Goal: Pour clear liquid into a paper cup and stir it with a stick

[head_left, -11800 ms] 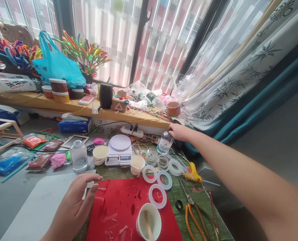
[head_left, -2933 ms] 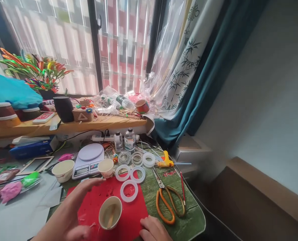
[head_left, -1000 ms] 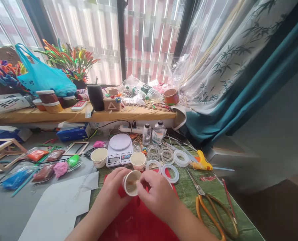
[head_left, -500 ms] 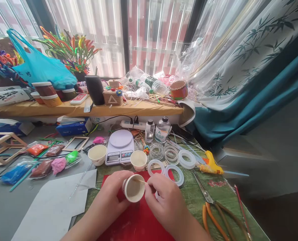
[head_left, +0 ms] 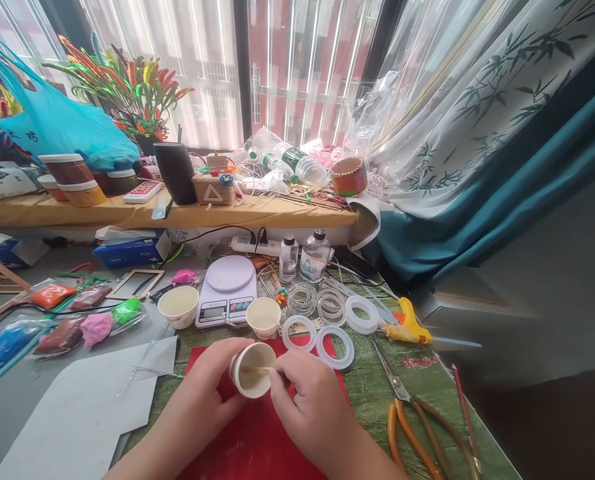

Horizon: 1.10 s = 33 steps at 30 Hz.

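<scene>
A paper cup [head_left: 253, 387], tilted with its mouth toward me, is wrapped by the fingers of my left hand [head_left: 212, 380]. My right hand [head_left: 310, 393] pinches a thin wooden stick [head_left: 257, 369], whose far end lies inside the cup. What the cup contains is hard to make out. Both hands are over a red mat [head_left: 247, 440]. Just beyond them stands a second paper cup [head_left: 263, 318], and a third paper cup [head_left: 178, 307] is farther left. Clear ring molds [head_left: 335, 347] lie past my right hand.
A white kitchen scale [head_left: 227, 293] sits behind the cups, with two clear bottles [head_left: 313, 256] to its right. On the right lie a yellow glue gun [head_left: 408, 323], orange-handled scissors [head_left: 402, 393] and a red pencil [head_left: 463, 413]. Bagged clay [head_left: 97, 328] and white board [head_left: 77, 413] are at left.
The view has turned slightly right, so everything sits farther left. The stick has moved across the cup's inside, and its end now reaches toward the left wall.
</scene>
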{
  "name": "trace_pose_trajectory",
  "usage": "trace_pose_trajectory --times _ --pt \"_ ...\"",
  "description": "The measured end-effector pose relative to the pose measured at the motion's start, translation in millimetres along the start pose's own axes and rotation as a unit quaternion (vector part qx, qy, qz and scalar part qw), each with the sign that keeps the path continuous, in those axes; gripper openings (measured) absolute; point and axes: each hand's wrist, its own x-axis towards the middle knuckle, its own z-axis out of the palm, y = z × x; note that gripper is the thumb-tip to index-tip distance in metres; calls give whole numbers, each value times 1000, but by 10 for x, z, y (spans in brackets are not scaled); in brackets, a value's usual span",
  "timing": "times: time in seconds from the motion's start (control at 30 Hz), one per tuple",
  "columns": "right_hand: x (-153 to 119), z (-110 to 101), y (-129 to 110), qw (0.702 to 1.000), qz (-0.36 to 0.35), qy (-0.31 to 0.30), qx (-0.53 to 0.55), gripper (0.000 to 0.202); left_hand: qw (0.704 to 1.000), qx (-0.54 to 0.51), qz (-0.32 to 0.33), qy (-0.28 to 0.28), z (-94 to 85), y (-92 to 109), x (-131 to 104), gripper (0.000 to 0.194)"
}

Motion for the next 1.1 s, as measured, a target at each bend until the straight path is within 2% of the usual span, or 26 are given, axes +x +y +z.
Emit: trace_pose_trajectory --times 0.17,0.47,0.6,0.8,1.1 --pt "3 25 9 1000 11 6 -4 29 1000 2 7 -14 -8 -6 -13 46" --pt "5 27 25 1000 25 5 16 28 999 -21 -24 -24 -60 46 18 44" --pt "9 51 65 998 46 -25 34 27 998 -21 -36 -35 -62 32 -1 45" --pt "15 53 74 997 62 -29 47 26 998 -24 -30 -41 -36 -11 -24 47" --pt "4 59 66 999 38 -5 27 29 1000 -15 3 -24 -24 -59 -10 53"
